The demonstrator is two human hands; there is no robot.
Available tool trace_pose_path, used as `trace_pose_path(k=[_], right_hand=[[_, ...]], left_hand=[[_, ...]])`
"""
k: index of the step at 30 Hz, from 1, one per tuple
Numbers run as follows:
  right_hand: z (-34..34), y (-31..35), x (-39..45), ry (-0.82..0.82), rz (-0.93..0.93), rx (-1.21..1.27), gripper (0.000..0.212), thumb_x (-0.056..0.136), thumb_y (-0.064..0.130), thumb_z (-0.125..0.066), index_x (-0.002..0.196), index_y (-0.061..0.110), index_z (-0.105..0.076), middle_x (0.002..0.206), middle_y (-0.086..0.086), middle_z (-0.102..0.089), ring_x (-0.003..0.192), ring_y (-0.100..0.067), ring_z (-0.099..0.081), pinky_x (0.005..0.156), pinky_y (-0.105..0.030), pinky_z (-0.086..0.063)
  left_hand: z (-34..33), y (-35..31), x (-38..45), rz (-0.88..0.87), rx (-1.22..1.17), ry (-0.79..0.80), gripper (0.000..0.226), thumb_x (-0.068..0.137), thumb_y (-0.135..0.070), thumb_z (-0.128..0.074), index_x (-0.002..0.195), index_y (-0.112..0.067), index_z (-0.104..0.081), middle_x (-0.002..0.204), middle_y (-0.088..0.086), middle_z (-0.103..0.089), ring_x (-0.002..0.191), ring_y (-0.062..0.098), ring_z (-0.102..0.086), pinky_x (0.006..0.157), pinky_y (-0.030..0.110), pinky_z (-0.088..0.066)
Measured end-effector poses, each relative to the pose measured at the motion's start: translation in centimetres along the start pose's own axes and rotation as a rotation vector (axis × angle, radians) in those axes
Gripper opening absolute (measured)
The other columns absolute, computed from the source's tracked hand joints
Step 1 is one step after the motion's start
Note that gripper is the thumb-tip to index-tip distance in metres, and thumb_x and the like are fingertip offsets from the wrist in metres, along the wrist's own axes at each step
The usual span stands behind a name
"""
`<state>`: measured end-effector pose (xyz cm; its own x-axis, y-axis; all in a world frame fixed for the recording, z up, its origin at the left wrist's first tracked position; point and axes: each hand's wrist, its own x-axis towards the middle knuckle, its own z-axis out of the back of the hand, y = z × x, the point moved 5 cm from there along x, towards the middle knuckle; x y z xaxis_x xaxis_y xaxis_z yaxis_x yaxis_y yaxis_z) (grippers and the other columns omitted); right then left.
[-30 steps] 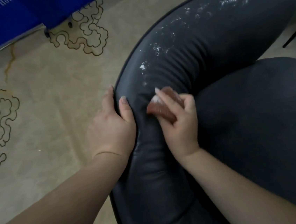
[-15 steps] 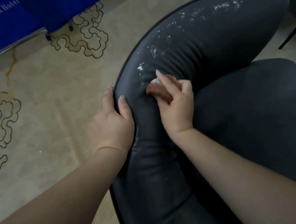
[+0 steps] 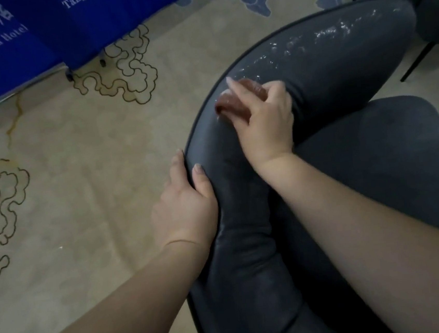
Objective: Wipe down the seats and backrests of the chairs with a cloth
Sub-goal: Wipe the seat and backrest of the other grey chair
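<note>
Rightward along the backrest (image 3: pixel 325 74) has moved the right hand (image 3: pixel 262 123), gripping the brown cloth (image 3: pixel 236 102); left hand (image 3: pixel 187 205) clasps the edge. White residue (image 3: pixel 334 31) ahead probably needs wiping next.

left hand (image 3: pixel 183 210) thumb hooked over, right hand (image 3: pixel 264 123) curled, forearms extended
</note>
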<state>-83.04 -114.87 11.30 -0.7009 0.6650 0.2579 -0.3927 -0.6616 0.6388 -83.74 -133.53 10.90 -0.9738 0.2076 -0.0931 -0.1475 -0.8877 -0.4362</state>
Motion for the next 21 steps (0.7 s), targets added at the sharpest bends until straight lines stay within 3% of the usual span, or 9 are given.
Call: trace_pose_path(k=[6,11,14,19,21], right_hand=[[0.4,0.1,-6.5,0.073,-0.033,0.241,0.053,0.085,0.037,-0.069,0.135,0.035,-0.054,0.103,-0.005,-0.045,0.096,-0.024,-0.055,0.091,-0.037,-0.05],[-0.1,1.2,-1.3,0.049,0.008,0.03,0.047,0.084,0.042,-0.07,0.129,0.037,-0.06,0.105,-0.008,-0.048,0.102,-0.029,-0.051,0.09,-0.043,-0.047],[-0.6,0.8,1.8,-0.003,-0.119,-0.013,0.044,0.086,0.047,-0.066,0.129,0.042,-0.058,0.11,-0.005,-0.047,0.107,-0.027,-0.05,0.094,-0.042,-0.044],[-0.3,3.1,-3.3,0.012,-0.006,-0.014,0.049,0.082,0.046,-0.069,0.129,0.035,-0.061,0.098,-0.007,-0.047,0.09,-0.028,-0.052,0.077,-0.042,-0.05],[-0.5,3.1,-2.5,0.054,0.012,-0.05,0.049,0.079,0.046,-0.071,0.126,0.036,-0.063,0.098,-0.008,-0.049,0.09,-0.03,-0.052,0.077,-0.044,-0.05]], left_hand=[[-0.3,0.6,-0.2,0.013,-0.131,0.09,0.057,0.091,-0.056,-0.02,0.146,-0.044,-0.02,0.142,-0.001,-0.049,0.113,0.032,-0.056,0.087,0.041,-0.044],[-0.3,0.2,-0.4,-0.057,-0.192,0.132,0.059,0.09,-0.055,-0.02,0.148,-0.046,-0.015,0.144,-0.002,-0.044,0.121,0.026,-0.049,0.092,0.038,-0.04],[-0.3,0.2,-0.4,-0.075,-0.214,0.153,0.055,0.095,-0.052,-0.021,0.149,-0.045,-0.015,0.14,0.0,-0.045,0.117,0.028,-0.05,0.09,0.039,-0.041],[-0.1,0.2,-0.4,-0.096,-0.238,0.2,0.057,0.095,-0.049,-0.024,0.15,-0.041,-0.015,0.141,-0.001,-0.043,0.118,0.024,-0.048,0.087,0.038,-0.041],[-0.2,0.2,-0.3,-0.097,-0.253,0.212,0.055,0.096,-0.047,-0.023,0.15,-0.04,-0.016,0.142,-0.002,-0.042,0.118,0.024,-0.047,0.089,0.038,-0.041]])
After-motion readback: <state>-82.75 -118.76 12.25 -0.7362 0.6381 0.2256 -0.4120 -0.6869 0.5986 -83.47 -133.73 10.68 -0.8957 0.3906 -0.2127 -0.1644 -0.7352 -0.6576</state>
